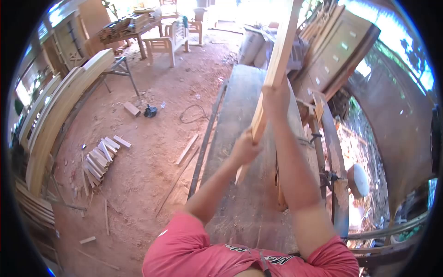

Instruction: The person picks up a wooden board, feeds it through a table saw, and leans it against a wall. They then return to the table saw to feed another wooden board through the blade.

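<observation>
A long wooden board (280, 57) is gripped in both hands, rising away from me past the top of the view. My left hand (247, 148) closes round its near part, close over the dark workbench (230, 124). Farther up the board, my right hand (277, 101) wraps round its side. The board's near end (242, 173) shows just below my left hand, overlapping the bench top in this view.
Long planks (64, 111) lie stacked on a metal stand at the left. Short wood offcuts (98, 159) are piled on the dirt floor. A wooden chair (173, 39) stands at the back, and a wooden cabinet (334, 55) leans at the right.
</observation>
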